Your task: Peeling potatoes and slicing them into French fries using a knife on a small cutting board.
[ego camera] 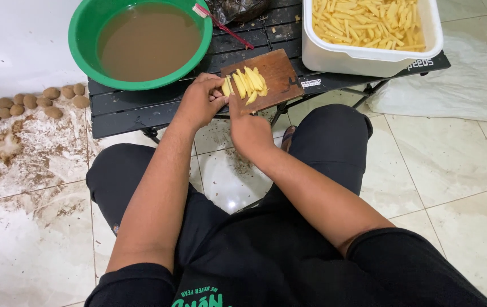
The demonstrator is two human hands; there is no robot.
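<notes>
Hands cutting potato sticks on a small board

About ten brown potatoes [39, 101] lie on the floor at the left. One green bowl [84, 34] of muddy water sits on the black tabletop [124, 108]. The left hand [201, 102] pinches pale yellow potato sticks [246, 85], about eight, on one wooden board [280, 74]. The right hand [249, 131] is curled beside them; I cannot tell its grip. One white tub [368, 57] holds many sticks.

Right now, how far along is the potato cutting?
A good share looks done: the white tub is heaped with cut sticks. In hand: the left hand steadies potato strips on the wooden board, the right hand beside them. Left: about ten whole unpeeled potatoes wait on the floor.
</notes>
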